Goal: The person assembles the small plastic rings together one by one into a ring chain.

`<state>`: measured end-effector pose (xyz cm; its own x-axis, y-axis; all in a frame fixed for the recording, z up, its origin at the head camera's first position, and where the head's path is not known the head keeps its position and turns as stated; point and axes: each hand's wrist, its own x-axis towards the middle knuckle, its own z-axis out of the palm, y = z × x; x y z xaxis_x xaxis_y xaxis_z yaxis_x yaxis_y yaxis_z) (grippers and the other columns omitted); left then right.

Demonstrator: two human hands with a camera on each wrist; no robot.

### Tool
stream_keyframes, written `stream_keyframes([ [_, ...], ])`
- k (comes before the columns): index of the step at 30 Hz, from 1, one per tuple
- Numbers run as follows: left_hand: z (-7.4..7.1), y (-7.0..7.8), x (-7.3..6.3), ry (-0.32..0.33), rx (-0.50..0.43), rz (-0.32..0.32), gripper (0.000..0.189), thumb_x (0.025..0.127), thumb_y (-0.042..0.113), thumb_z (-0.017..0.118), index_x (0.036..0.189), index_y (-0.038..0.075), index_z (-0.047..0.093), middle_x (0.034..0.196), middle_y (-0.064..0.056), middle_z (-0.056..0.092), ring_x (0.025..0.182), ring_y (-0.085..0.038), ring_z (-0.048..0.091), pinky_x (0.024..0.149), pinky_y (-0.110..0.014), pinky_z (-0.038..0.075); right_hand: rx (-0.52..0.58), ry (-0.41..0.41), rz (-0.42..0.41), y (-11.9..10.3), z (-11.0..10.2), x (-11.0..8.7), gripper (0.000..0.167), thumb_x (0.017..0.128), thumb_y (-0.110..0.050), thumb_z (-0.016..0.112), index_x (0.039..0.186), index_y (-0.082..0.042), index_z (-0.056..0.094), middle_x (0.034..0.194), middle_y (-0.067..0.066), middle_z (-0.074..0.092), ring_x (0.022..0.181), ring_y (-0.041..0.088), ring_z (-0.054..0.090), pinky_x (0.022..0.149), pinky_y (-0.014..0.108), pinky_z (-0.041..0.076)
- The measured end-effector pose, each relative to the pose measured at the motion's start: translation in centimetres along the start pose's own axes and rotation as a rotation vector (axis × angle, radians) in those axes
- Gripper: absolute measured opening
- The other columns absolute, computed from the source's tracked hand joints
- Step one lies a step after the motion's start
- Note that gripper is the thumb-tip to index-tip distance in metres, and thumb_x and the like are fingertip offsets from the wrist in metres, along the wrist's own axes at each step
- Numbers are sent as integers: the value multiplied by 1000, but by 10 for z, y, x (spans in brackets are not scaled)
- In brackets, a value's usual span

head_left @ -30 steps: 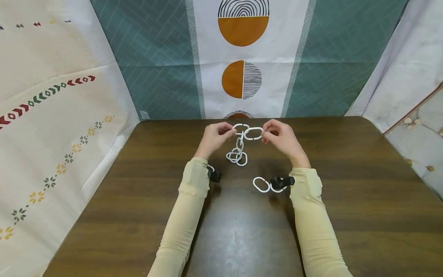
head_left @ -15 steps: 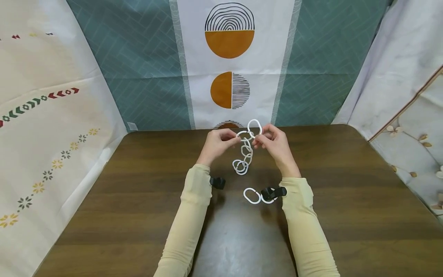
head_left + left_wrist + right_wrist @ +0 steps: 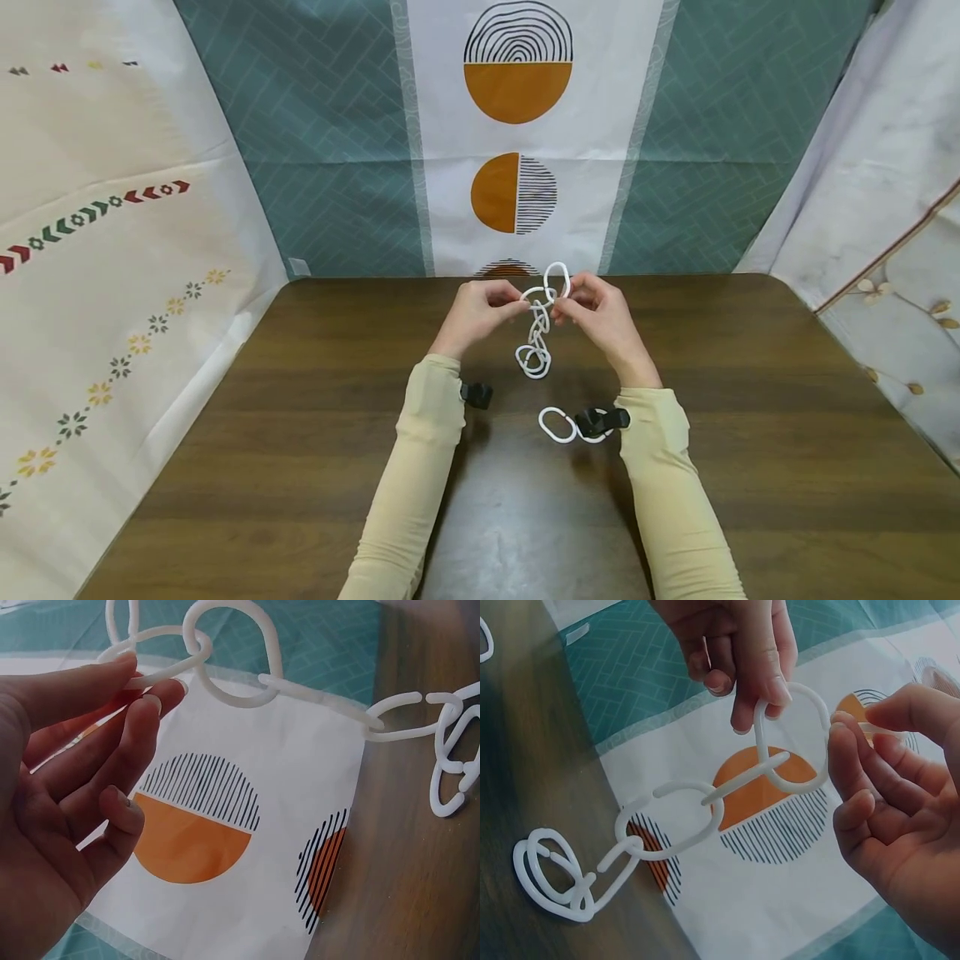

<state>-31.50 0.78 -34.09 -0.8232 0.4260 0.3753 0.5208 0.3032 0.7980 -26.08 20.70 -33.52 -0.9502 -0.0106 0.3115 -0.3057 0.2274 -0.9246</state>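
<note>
My left hand [image 3: 483, 317] pinches the top link of a white plastic chain [image 3: 238, 697] between thumb and fingertips. From there the chain hangs in several joined oval links, its lower end bunched close over the tabletop [image 3: 555, 911]. Opposite, my right hand [image 3: 603, 321] pinches another white oval link [image 3: 557, 264] that stands upright against the top of the chain. In the right wrist view, the fingers of my right hand [image 3: 900, 765] are right beside the link held by my left hand, and their own link shows only as a pale strip.
Two more white links [image 3: 551, 409] lie on the brown wooden table [image 3: 300, 467], one partly hidden by the right wrist's black camera [image 3: 600, 421]. Behind the table's far edge hangs a teal and white patterned cloth [image 3: 330, 192]. Pale cloths [image 3: 112, 275] hang at the sides.
My right hand has moved closer to the left and turned its link from lying sideways to upright. The chain hangs straighter below the left hand. The head view has shifted slightly.
</note>
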Motion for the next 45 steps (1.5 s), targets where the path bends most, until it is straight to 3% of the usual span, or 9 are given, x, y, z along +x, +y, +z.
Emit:
stream_keyframes([
  [6, -1, 3, 0, -26, 32, 30, 10, 85, 18, 75, 83, 8, 73, 74, -8, 68, 64, -20, 61, 60, -23, 48, -55, -39, -10, -3, -1, -1, 11, 88, -1, 64, 94, 4, 56, 68, -16, 64, 64, 6, 62, 64, 19, 49],
  [10, -5, 5, -2, -62, 32, 14, 10, 85, 18, 74, 84, 9, 73, 75, -13, 68, 65, -21, 61, 60, -25, 48, -88, -60, -14, -3, -1, -2, 13, 89, -4, 65, 95, 4, 57, 68, -15, 64, 65, 8, 63, 66, 19, 50],
  [19, -11, 4, -5, -83, 65, -20, 10, 86, 20, 74, 85, 10, 73, 76, -5, 69, 64, -14, 61, 60, -25, 50, -158, -28, -19, -3, -7, -3, 15, 93, -14, 63, 94, 1, 63, 68, -11, 65, 64, 8, 62, 66, 21, 49],
  [27, -14, -1, -6, -102, 66, -38, 9, 86, 21, 74, 85, 12, 73, 76, -5, 69, 65, -15, 61, 61, -26, 50, -169, 13, -5, -7, -12, -4, 20, 94, -18, 62, 96, 2, 66, 62, -11, 60, 60, 12, 58, 61, 22, 47],
  [33, -18, -10, -6, -190, 86, -92, 11, 86, 21, 73, 89, 11, 73, 86, -5, 71, 77, -14, 63, 73, -26, 50, -201, 0, -35, -5, -11, -4, 19, 94, -18, 63, 92, 1, 66, 59, -10, 54, 56, 9, 51, 57, 22, 44],
  [39, -23, -14, -7, -333, 117, -152, 14, 87, 17, 72, 100, 11, 72, 99, -5, 73, 90, -15, 66, 85, -31, 51, -236, -46, -51, -6, -8, -4, 17, 94, -17, 63, 93, -1, 68, 60, -8, 49, 56, 7, 47, 53, 22, 41],
  [42, -23, -14, -6, -370, 132, -132, 13, 92, 17, 66, 102, 10, 71, 99, -9, 73, 91, -19, 67, 86, -31, 52, -261, -73, -78, -6, -7, -4, 14, 93, -15, 63, 93, -2, 69, 60, -7, 49, 56, 7, 46, 53, 22, 39],
  [45, -20, -12, -5, -369, 132, -65, 18, 98, 22, 57, 101, 10, 70, 97, -12, 73, 89, -23, 67, 84, -31, 52, -281, -89, -99, -5, -5, -3, 12, 93, -14, 64, 92, -3, 70, 59, -6, 49, 56, 7, 46, 53, 22, 39],
])
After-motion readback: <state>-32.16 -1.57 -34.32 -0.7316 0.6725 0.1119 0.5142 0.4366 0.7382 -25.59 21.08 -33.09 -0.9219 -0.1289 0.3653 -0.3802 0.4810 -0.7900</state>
